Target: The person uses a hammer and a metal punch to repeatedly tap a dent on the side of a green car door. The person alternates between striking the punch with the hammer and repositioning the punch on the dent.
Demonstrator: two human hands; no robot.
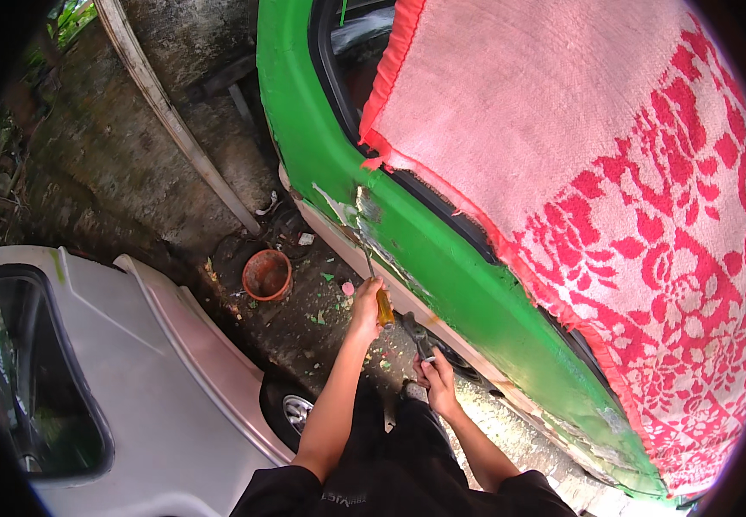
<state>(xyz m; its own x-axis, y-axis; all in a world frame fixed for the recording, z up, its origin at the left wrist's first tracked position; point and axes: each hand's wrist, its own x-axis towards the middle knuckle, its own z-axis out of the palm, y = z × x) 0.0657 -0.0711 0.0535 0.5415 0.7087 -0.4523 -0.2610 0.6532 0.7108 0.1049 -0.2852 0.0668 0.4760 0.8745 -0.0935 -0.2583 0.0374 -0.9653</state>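
Observation:
My left hand (366, 307) is closed around a screwdriver (385, 308) with an amber handle. Its thin shaft points up and away, toward a damaged patch (364, 207) on the green car's side (429, 237), where paint and filler are broken and flaking. I cannot tell whether the tip touches the panel. Lower and to the right, my right hand (438, 379) grips a dark metal hand tool (420, 339) by its lower end. The tool's narrower end slants up toward the screwdriver handle, close to the car's lower panel; its exact kind is unclear.
A pink and red floral towel (562, 155) covers the green car's roof and part of its windows. To the left stands a silver car (149, 362). Between the cars, an orange-brown pot (267, 275) sits on ground littered with paint chips. A long pale strip (175, 121) leans behind.

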